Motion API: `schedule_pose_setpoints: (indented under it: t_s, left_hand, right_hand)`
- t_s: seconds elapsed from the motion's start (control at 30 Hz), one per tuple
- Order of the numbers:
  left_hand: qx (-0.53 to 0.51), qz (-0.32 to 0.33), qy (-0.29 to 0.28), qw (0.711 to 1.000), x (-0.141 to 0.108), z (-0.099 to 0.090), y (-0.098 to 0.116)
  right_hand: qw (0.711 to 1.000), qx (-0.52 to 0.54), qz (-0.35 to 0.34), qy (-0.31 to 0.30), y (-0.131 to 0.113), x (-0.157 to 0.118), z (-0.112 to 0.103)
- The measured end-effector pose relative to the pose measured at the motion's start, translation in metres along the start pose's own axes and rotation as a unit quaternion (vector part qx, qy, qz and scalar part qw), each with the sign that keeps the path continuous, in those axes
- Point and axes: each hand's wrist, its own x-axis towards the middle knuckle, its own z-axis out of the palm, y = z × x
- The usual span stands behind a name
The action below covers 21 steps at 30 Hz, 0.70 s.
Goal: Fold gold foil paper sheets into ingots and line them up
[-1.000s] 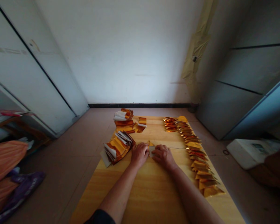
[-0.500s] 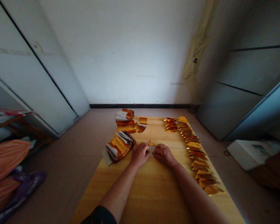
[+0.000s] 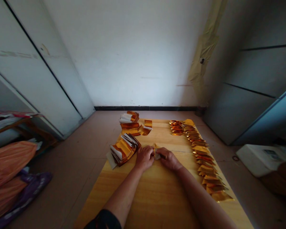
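Between my two hands, low over the wooden table (image 3: 154, 197), is a small sheet of gold foil paper (image 3: 157, 156) with its pale backing showing and a gold tip standing up. My left hand (image 3: 145, 156) pinches its left side, fingers closed. On the right side, my right hand (image 3: 167, 158) grips it with curled fingers. Both hands hide much of the sheet. Just left of my left hand lies a fanned stack of gold foil paper (image 3: 124, 149). Folded gold paper pieces (image 3: 206, 160) overlap in a long row along the table's right edge.
More gold sheets (image 3: 130, 128) and a smaller stack (image 3: 129, 117) lie at the far left of the table. A short row of folded pieces (image 3: 176, 128) sits at the far right. On the floor stand a white box (image 3: 257, 159) at right and orange bags (image 3: 11, 162) at left.
The foil paper between my hands has been bent further, and its gold tip is narrower. My right fingers have curled in more. The whole view has shifted slightly.
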Motion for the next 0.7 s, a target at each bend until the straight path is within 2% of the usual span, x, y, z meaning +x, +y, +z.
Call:
schedule_pose_setpoints:
  t_s: [0.13,0.3,0.53,0.7]
  left_hand:
    - [-0.013,0.004,-0.001,1.0,-0.001,-0.003,0.002]
    - [-0.015,0.008,-0.008,1.0,0.0,-0.005,0.002]
    - [-0.025,-0.002,-0.013,1.0,0.0,-0.002,-0.001]
    - [-0.034,-0.009,-0.018,0.999,0.0,-0.003,0.0]
  right_hand:
    - [0.999,0.009,0.045,-0.003,0.007,-0.001,-0.002]
    - [0.995,-0.004,0.077,-0.071,0.008,0.007,-0.012]
    - [0.968,-0.141,0.179,-0.109,-0.002,0.022,-0.011]
    - [0.954,-0.178,0.203,-0.131,-0.008,0.027,-0.009]
